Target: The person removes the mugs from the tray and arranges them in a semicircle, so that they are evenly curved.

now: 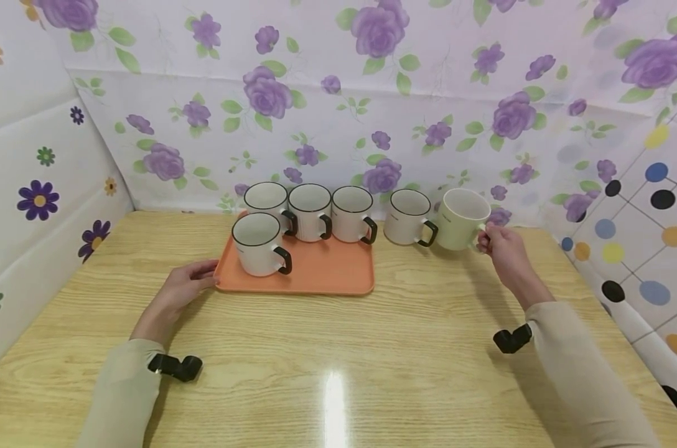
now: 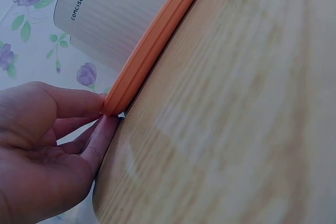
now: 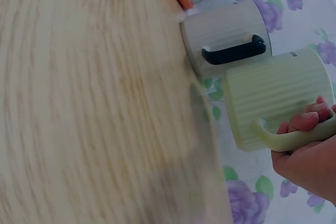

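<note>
while right fingers (image 3: 304,121) grip green mug (image 3: 278,90) by handle (image 3: 287,140), left fingers (image 2: 81,102) pinch orange tray (image 1: 333,267), four mugs (image 1: 257,252) aboard

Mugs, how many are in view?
6: three white mugs along the back of the orange tray, one at its front left, one just right of it, and a green mug in the right hand.
</note>
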Demonstrator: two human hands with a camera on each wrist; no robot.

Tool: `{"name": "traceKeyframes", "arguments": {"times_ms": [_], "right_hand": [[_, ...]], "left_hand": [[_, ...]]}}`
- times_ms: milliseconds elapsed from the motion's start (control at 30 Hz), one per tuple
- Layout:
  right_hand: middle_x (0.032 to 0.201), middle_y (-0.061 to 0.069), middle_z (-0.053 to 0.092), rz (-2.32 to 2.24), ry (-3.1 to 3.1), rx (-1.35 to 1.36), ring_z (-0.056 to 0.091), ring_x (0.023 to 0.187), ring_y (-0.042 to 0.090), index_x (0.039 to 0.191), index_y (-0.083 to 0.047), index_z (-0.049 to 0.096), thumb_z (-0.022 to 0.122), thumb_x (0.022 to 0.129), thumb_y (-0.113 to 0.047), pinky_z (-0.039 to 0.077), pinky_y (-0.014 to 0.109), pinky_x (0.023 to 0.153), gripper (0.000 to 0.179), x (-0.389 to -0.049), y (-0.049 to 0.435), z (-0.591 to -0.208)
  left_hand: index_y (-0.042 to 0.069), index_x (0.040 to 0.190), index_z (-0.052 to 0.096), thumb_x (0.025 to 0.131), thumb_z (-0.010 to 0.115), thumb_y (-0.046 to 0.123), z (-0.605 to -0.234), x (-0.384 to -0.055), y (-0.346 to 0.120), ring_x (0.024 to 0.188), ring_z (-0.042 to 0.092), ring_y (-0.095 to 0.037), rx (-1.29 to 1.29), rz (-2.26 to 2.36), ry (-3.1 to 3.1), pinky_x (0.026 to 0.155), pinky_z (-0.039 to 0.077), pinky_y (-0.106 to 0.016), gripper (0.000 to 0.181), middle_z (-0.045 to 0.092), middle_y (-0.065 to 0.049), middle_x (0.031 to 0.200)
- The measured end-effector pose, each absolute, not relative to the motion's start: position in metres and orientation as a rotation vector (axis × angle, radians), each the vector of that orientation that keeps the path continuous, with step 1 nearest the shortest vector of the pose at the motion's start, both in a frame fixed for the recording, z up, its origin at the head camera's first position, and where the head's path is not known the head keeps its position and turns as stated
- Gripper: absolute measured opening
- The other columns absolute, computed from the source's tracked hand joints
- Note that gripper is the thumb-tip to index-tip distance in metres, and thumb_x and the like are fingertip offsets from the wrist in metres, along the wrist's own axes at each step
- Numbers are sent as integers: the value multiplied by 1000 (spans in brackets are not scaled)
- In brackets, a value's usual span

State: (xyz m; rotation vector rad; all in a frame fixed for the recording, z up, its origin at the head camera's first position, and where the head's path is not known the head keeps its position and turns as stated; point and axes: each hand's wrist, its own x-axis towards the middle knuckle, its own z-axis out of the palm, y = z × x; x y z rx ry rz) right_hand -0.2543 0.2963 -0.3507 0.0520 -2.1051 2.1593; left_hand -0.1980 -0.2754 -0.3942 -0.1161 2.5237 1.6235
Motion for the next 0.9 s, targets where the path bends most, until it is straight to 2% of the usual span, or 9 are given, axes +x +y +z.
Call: {"name": "traceKeyframes", "arguments": {"times_ms": [200, 567, 900], "right_hand": [[78, 0, 49, 2106, -2154, 35, 44, 69, 10, 88, 4, 50, 36, 104, -9, 42, 19, 63, 26, -255, 290, -361], [79, 0, 48, 2062, -2244, 15, 44, 71, 11, 95, 11, 47, 33, 105, -12, 41, 21, 66, 29, -258, 293, -375], [78, 1, 47, 2081, -2235, 68, 44, 71, 11, 90, 8, 47, 33, 105, -11, 41, 23, 65, 28, -264, 292, -378]], "left_hand": [[-9, 145, 34, 99, 53, 7, -396, -199, -276, 126, 43, -36, -117, 1629, 2513, 81, 44, -15, 53, 43, -31, 140], [-9, 145, 34, 99, 53, 8, -397, -198, -276, 126, 43, -35, -122, 1632, 2508, 82, 44, -16, 53, 43, -30, 140], [-7, 147, 31, 100, 51, 9, -396, -198, -275, 129, 41, -35, -129, 1650, 2479, 92, 44, -25, 53, 41, -29, 142]]}}
